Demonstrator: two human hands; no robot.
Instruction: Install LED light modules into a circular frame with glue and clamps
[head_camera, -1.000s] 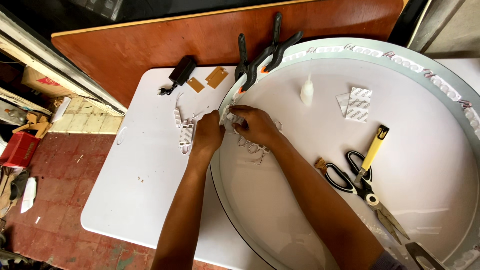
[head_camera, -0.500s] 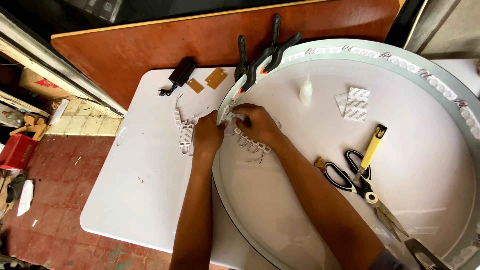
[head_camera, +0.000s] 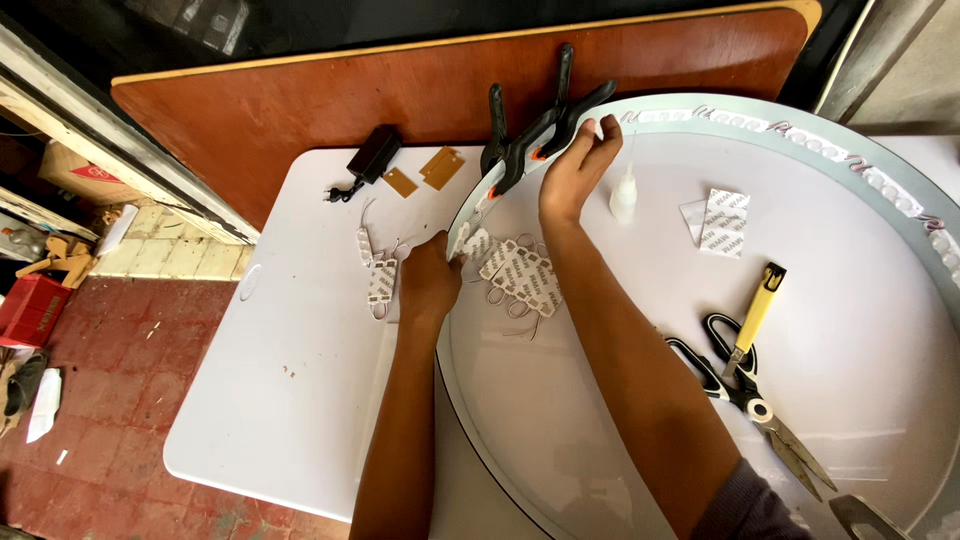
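While both hands work at the raised rim, the items stand as follows, largest first.

Round white panel (head_camera: 640, 400): lies on the white table (head_camera: 290, 390), overhanging it; a knock could shift it.
Rim strip (head_camera: 480, 195): bent along the panel's edge, pinched by black spring clamps (head_camera: 525, 135); likely to spring off if a clamp slips.
Right hand (head_camera: 572, 170): fingers partly curled, pressing the strip beside the clamps.
Left hand (head_camera: 428, 280): closed at the strip's lower end; exact hold hidden.
Module chain (head_camera: 520, 272): wired white blocks between the hands; wires may snag a wrist.
Scissors (head_camera: 740, 385): near the right forearm, with a yellow knife (head_camera: 755, 315); could be swept off.
Glue bottle (head_camera: 623, 195): upright, just beside the right wrist; may tip.
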